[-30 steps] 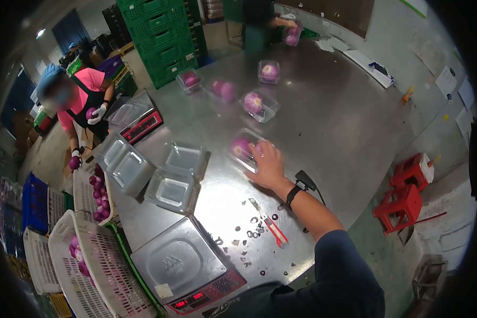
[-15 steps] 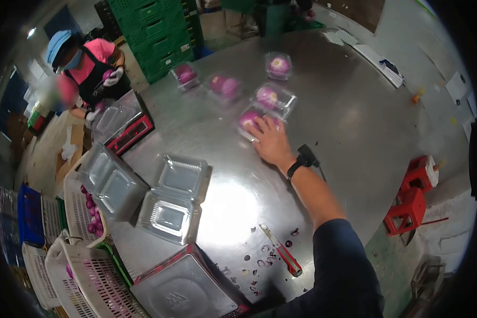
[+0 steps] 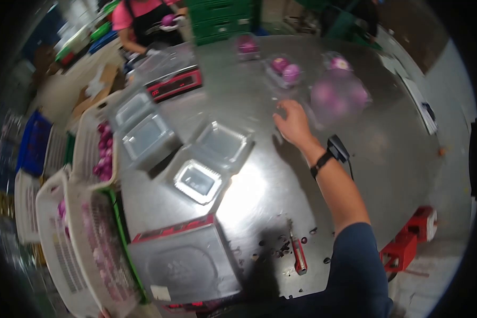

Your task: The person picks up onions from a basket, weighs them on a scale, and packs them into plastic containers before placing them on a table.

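Observation:
My right hand [image 3: 293,123] is above the metal table with nothing in it, its fingers partly curled and apart. It is left of the clear boxes of purple onions [image 3: 340,96], which look blurred. Two more onions lie in a clear box [image 3: 283,71] beyond the hand. Left of the hand, an open clear box [image 3: 199,180] lies on the table beside a stack of clear boxes [image 3: 147,137]. Only a small skin-coloured bit, perhaps my left hand [image 3: 105,313], shows at the bottom edge by the basket; its fingers cannot be made out.
A scale [image 3: 185,265] stands at the near table edge, with a red-handled knife [image 3: 299,255] and onion scraps to its right. White baskets [image 3: 55,249] of onions line the left. A co-worker [image 3: 148,24] holds an onion behind another scale [image 3: 177,84]. Red stools [image 3: 400,252] stand right.
My right hand has let go of the boxed onions and drawn back from them. The camera view has turned left, so the table and boxes appear farther right.

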A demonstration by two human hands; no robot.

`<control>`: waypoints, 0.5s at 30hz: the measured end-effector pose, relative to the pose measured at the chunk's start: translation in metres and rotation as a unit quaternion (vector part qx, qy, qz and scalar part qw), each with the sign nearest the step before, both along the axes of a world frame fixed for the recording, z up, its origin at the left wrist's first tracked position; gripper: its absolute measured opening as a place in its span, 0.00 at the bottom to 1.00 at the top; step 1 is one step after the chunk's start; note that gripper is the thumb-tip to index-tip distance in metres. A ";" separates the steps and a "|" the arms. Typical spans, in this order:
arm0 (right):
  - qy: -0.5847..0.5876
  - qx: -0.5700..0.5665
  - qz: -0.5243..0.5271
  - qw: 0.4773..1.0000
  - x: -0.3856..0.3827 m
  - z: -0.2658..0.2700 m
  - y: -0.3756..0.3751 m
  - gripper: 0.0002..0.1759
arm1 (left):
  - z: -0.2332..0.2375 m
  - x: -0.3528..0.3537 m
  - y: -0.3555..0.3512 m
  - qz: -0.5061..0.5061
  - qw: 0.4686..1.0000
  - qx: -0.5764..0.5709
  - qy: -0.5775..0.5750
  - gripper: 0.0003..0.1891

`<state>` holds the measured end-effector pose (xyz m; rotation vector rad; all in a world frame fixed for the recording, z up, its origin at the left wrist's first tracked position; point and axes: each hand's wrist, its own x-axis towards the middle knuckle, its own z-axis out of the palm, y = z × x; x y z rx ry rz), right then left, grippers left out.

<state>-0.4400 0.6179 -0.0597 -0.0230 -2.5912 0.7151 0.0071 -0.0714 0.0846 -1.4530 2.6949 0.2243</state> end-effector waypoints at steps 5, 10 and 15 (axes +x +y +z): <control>-0.094 -0.231 0.215 0.944 0.080 0.019 -0.181 0.16 | -0.041 0.036 -0.060 -0.043 0.985 0.074 0.148 0.19; -0.163 -0.014 0.283 0.945 0.120 -0.015 -0.292 0.14 | -0.022 0.021 -0.023 -0.078 0.975 0.081 0.192 0.26; -0.195 0.111 0.290 0.931 0.122 -0.012 -0.283 0.11 | -0.018 0.023 -0.027 -0.087 0.983 0.062 0.146 0.24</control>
